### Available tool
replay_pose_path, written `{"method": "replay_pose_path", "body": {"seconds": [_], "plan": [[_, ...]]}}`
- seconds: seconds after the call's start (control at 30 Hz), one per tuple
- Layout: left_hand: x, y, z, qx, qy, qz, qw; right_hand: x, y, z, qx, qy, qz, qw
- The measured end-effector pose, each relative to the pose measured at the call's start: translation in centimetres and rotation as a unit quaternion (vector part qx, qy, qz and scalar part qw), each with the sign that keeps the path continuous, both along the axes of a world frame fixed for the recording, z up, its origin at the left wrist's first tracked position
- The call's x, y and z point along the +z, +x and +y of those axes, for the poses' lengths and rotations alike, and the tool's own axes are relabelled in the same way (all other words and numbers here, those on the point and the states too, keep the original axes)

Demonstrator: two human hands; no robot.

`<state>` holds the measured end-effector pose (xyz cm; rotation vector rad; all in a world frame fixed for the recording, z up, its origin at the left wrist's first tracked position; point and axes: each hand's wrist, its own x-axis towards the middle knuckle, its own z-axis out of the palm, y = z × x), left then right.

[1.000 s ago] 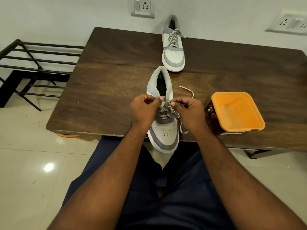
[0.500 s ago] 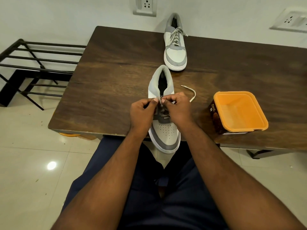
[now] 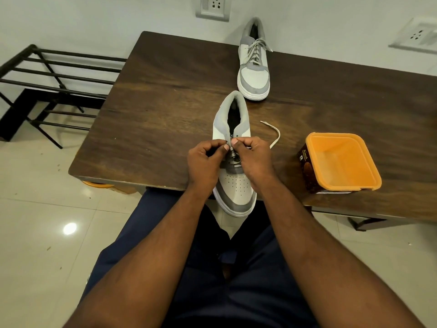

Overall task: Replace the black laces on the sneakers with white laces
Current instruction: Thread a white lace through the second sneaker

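Observation:
A grey and white sneaker [image 3: 236, 185] lies at the near edge of the wooden table [image 3: 165, 110], toe over the edge toward me. My left hand [image 3: 204, 162] and my right hand [image 3: 254, 159] meet over its eyelets, fingertips pinched on the white lace [image 3: 274, 136]. The lace's free end trails to the right on the table. A second sneaker [image 3: 254, 67], laced in white, stands at the far edge by the wall. My hands hide most of the near sneaker's lacing.
An open orange-rimmed brown tub [image 3: 340, 162] stands right of the near sneaker. A black metal rack [image 3: 47, 86] stands on the floor to the left. Wall sockets [image 3: 212, 7] are behind the table. My dark-trousered lap is under the table edge.
My right hand has shifted left and up to meet my left hand over the upper eyelets. The lace's free end lies a little differently on the table.

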<state>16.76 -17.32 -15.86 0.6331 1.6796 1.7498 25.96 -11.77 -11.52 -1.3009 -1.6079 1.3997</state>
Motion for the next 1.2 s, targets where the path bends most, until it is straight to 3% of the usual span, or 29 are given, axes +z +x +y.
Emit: {"method": "replay_pose_path", "body": {"seconds": [0.13, 0.27, 0.3, 0.37, 0.43, 0.47, 0.5, 0.53, 0.6, 0.67, 0.73, 0.8, 0.93, 1.0, 1.1, 1.13, 1.2], "plan": [[0.4, -0.4, 0.3, -0.031, -0.013, -0.011, 0.999, 0.1, 0.1, -0.2, 0.023, 0.01, -0.019, 0.999], [0.6, -0.2, 0.9, -0.066, -0.058, 0.04, 0.995, 0.2, 0.6, -0.1, 0.045, 0.026, -0.045, 0.998], [0.7, -0.1, 0.9, -0.055, -0.058, 0.008, 0.997, 0.1, 0.7, -0.1, 0.058, 0.033, -0.058, 0.996], [0.9, -0.7, 0.8, 0.025, -0.012, -0.158, 0.987, -0.5, 1.3, 0.0, 0.085, 0.067, -0.102, 0.989], [1.2, -2.9, 0.3, 0.171, 0.055, -0.352, 0.919, -1.8, 2.2, 0.1, 0.08, 0.134, -0.183, 0.971], [1.0, -4.2, -0.1, 0.241, 0.078, -0.407, 0.877, -2.1, 2.6, -0.2, 0.075, 0.167, -0.22, 0.958], [0.9, -5.1, -0.4, 0.298, 0.071, -0.413, 0.857, -2.2, 3.0, -0.5, 0.064, 0.195, -0.246, 0.947], [0.8, -5.5, -0.8, 0.351, 0.043, -0.369, 0.859, -2.4, 3.2, -0.8, 0.053, 0.219, -0.257, 0.94], [0.8, -5.1, -1.5, 0.413, 0.023, -0.154, 0.897, -2.6, 3.2, -1.3, 0.032, 0.251, -0.258, 0.932], [1.0, -3.3, -1.7, 0.329, 0.049, 0.105, 0.937, -3.0, 2.7, -1.5, 0.016, 0.242, -0.261, 0.934], [0.7, -1.8, -0.9, 0.165, 0.003, 0.228, 0.96, -3.5, 2.2, -1.8, 0.006, 0.222, -0.268, 0.937], [0.1, -0.9, 0.0, 0.037, -0.057, 0.252, 0.965, -4.2, 1.9, -2.1, 0.0, 0.219, -0.265, 0.939], [-0.6, -0.1, 0.6, -0.007, -0.078, 0.206, 0.975, -4.5, 1.9, -2.3, -0.014, 0.201, -0.255, 0.946], [-0.4, -0.7, 0.6, 0.087, -0.077, 0.081, 0.99, -4.5, 2.1, -2.3, -0.015, 0.186, -0.248, 0.951], [-0.1, -4.0, -0.1, 0.323, -0.042, -0.118, 0.938, -4.6, 2.3, -2.3, -0.021, 0.158, -0.226, 0.961], [-0.3, -4.9, -0.7, 0.345, -0.052, -0.109, 0.931, -4.7, 2.3, -2.3, -0.022, 0.156, -0.225, 0.962], [-0.2, -5.2, -1.8, 0.317, -0.086, 0.043, 0.944, -5.0, 2.2, -2.4, -0.023, 0.155, -0.223, 0.962]]}}
